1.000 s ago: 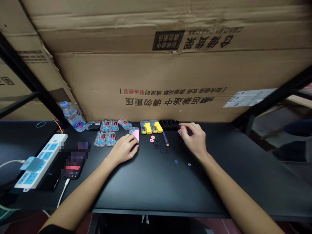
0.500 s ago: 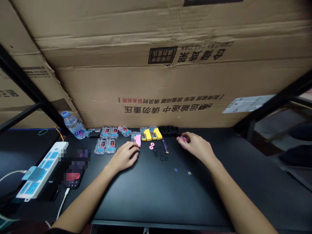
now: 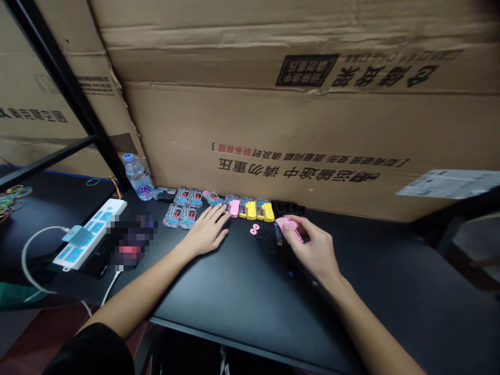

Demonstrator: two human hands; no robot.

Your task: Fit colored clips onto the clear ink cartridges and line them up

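Observation:
My right hand (image 3: 315, 250) pinches a pink plastic piece (image 3: 292, 227) shaped like a small toy gun half, holding it beside a dark purple stick (image 3: 278, 234). My left hand (image 3: 207, 230) lies flat with its fingers stretched out. Its fingertips reach a pink-and-clear toy gun (image 3: 234, 208); whether they press on it, I cannot tell. Two yellow-and-clear toy guns (image 3: 250, 210) stand in line to the right of that one. Pink rings (image 3: 253, 229) lie between my hands, with blurred small black rings (image 3: 264, 241) near them.
Several clear toy guns (image 3: 183, 215) sit left of my left hand. Black plastic parts (image 3: 288, 208) line the cardboard wall (image 3: 273, 120). A water bottle (image 3: 138, 178), a white power strip (image 3: 91, 232) and a pixelated phone (image 3: 130, 251) are at the left. A blue bit (image 3: 290, 273) lies in front.
The view has swung. My right hand has brought the pink piece left, close to the purple stick. My left fingers have straightened, and the pink-and-clear toy now stands closer in line with the yellow ones.

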